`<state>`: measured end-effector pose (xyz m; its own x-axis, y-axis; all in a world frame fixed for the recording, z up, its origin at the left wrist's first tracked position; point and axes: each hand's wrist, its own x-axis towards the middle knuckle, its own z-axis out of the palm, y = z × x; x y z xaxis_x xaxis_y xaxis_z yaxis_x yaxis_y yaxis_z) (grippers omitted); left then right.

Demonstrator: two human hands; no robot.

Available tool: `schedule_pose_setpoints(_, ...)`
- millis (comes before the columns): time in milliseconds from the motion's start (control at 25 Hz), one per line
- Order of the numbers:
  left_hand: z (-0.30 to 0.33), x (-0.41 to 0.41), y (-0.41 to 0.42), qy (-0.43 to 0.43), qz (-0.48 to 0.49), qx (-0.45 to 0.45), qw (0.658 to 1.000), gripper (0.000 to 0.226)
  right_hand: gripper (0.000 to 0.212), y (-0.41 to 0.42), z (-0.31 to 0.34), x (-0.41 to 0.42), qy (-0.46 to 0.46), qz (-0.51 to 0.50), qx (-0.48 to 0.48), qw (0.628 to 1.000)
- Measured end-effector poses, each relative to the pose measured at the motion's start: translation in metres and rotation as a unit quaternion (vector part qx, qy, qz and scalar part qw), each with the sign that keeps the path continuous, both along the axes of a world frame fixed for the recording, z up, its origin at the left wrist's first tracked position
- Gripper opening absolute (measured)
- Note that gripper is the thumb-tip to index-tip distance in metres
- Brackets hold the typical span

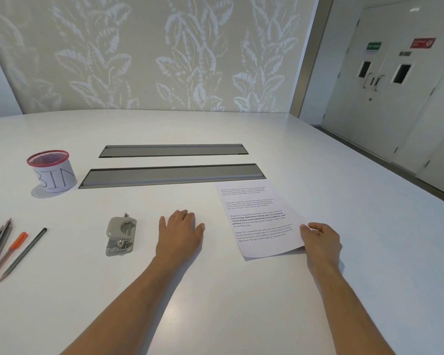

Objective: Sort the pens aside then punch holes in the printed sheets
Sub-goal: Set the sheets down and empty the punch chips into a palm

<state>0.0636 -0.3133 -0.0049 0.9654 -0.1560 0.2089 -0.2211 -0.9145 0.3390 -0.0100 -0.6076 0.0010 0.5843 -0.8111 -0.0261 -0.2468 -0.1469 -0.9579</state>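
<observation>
A printed sheet [256,221] lies on the white table [215,290], right of centre. My right hand [321,239] pinches the sheet's near right corner, which curls up slightly. My left hand [181,233] rests flat on the table with straight fingers, between the sheet and a grey hole punch [121,237]. Several pens and pencils [3,247] lie grouped at the left edge; an orange pen [17,242] and a dark pencil [23,253] are the nearest of them.
A red mesh cup wrapped in paper marked "BIN" [52,171] stands at the back left. Two grey cable-tray lids [172,175] are set into the table behind the punch. A patterned wall runs behind, with white doors at the right.
</observation>
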Motion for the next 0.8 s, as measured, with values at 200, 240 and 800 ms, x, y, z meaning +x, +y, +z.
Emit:
schedule_pose_setpoints(200,-0.002,0.001,0.001,-0.002,-0.004,0.003,1.000,0.037,0.043,0.005,0.002,0.001,0.000,-0.015,-0.072,0.997)
schedule_pose_setpoints(240,-0.002,0.001,0.001,-0.003,-0.004,0.001,1.000,0.037,0.045,0.006,0.003,0.001,0.001,-0.018,-0.108,0.994)
schedule_pose_setpoints(800,0.000,-0.001,0.000,0.000,0.003,-0.012,1.000,0.033,0.032,0.161,0.024,0.039,-0.059,0.288,-0.238,0.926)
